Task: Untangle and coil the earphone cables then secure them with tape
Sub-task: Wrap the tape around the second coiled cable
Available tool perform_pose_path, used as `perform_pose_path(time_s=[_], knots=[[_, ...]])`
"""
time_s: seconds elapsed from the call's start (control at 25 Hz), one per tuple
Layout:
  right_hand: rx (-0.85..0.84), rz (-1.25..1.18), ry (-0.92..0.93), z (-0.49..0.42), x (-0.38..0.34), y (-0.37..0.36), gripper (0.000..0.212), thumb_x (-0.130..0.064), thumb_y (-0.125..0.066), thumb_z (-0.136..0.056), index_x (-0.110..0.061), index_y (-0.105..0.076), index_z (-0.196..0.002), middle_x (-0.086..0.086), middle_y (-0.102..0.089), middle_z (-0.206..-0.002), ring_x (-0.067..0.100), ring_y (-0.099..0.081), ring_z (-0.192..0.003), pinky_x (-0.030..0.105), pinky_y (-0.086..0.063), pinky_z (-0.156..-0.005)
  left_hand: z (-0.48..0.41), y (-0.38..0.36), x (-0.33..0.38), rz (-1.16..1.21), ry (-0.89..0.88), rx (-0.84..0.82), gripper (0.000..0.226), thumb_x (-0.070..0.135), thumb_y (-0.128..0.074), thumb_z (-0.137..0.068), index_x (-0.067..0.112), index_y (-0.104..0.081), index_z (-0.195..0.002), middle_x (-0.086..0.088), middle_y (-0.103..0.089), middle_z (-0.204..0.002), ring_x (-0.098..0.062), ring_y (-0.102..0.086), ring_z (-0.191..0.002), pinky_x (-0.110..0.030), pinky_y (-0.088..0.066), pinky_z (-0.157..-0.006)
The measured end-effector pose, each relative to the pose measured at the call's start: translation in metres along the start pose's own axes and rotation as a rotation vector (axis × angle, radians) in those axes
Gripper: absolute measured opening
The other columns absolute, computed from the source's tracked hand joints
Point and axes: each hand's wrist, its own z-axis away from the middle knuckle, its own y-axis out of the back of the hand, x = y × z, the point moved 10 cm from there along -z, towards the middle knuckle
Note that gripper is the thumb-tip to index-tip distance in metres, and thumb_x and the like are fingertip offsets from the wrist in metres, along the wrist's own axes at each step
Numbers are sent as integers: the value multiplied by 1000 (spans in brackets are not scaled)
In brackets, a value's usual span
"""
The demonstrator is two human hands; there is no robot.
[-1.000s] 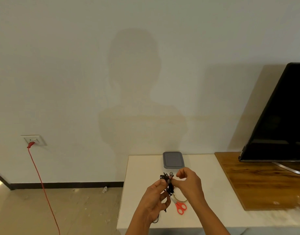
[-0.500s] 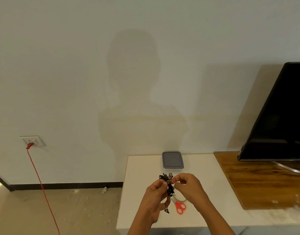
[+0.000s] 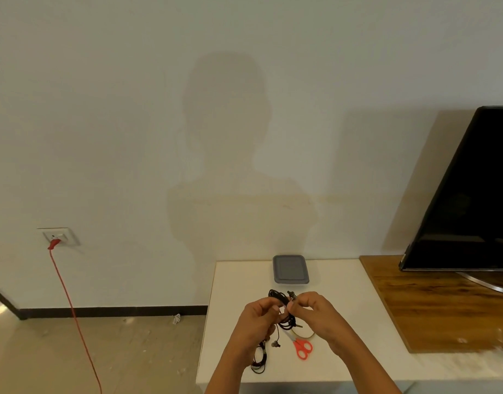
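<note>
1. Centrally, I saw the left hand [image 3: 258,317] and right hand [image 3: 315,314] raised over the white worktop [image 3: 230,294], fingertips nearly meeting.
2. Both hands pinched the black earphone cables [image 3: 284,322], a coiled bundle held between them, with loops showing above and below the fingers.
3. One strand hung from that bundle and ended in an earbud [image 3: 275,344] near the worktop.
4. A second dark cable bundle [image 3: 258,362] lay on the worktop under the left wrist. I could not tell whether it joined the held one.
5. Orange-handled scissors [image 3: 302,348] lay just right of it, and a pale tape roll [image 3: 304,334] showed partly under the right hand.
6. A grey lidded container [image 3: 290,269] sat at the worktop's far edge, by the wall.
7. A black screen [image 3: 472,194] stood on a wooden board [image 3: 443,302] at right. At left, a red cord [image 3: 71,308] ran down from a wall socket [image 3: 58,236].
</note>
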Motion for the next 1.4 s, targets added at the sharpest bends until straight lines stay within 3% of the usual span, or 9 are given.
perform_pose_path(time_s=[0.24,0.44,0.56,0.68,0.8,0.92,1.04,1.2,1.4], knots=[[-48,52,42,0,-10,0,22,-22,-55,-94,-25,-67,-75,-17,-58,-89,0,-55,-85,9,-37,-69,-1,0,15,-126,-96,43,15,14,-56,-94,17,-71,-93,8,-71,-77,-7,-66,-74,-12,-42,-60],[37,49,84,-2,-6,2,16,-25,-56,-93,-17,-69,-87,-2,-69,-89,16,-64,-89,23,-50,-76,0,6,19,-115,-111,117,10,15,-66,-87,19,-74,-91,-1,-76,-80,-9,-72,-81,-18,-50,-75],[120,34,75,-4,-2,6,15,-21,-56,-92,-14,-67,-85,4,-70,-84,22,-65,-86,33,-53,-80,1,5,17,-114,-90,138,8,21,-69,-86,23,-74,-92,3,-77,-83,-7,-72,-84,-19,-52,-75],[123,38,81,-5,1,6,13,-21,-57,-92,-18,-66,-83,0,-72,-81,15,-68,-81,30,-54,-80,2,3,15,-152,-61,122,8,23,-68,-86,23,-74,-90,5,-77,-82,-2,-71,-83,-17,-50,-72],[126,53,123,-2,-2,6,12,-21,-60,-90,-23,-66,-79,-2,-73,-74,10,-71,-72,25,-56,-75,1,5,15,-187,-48,99,8,21,-68,-85,22,-75,-85,1,-77,-78,-10,-71,-81,-25,-57,-74],[165,141,183,-1,-10,8,18,-21,-65,-87,-32,-64,-72,-8,-70,-68,5,-68,-67,13,-51,-65,0,8,13,-132,-19,123,5,16,-70,-83,18,-75,-84,-7,-75,-75,-19,-71,-73,-33,-61,-72],[232,269,253,0,-18,12,22,-22,-67,-85,-37,-62,-70,-16,-65,-65,2,-65,-66,6,-46,-59,3,5,3,13,73,149,10,16,-71,-84,13,-72,-93,-6,-75,-73,-16,-73,-69,-26,-59,-63],[341,379,389,8,-32,14,8,-23,-70,-84,-28,-67,-90,-13,-69,-74,6,-63,-63,10,-52,-67,6,0,-8,194,169,144,20,16,-72,-84,5,-71,-101,-8,-75,-75,-12,-71,-68,-23,-57,-62],[182,402,618,9,-51,5,13,-18,-69,-84,-31,-69,-88,-22,-65,-71,-2,-64,-69,5,-47,-69,8,-3,-8,304,238,124,22,20,-71,-85,2,-72,-98,-9,-76,-81,-13,-73,-70,-23,-58,-62]])
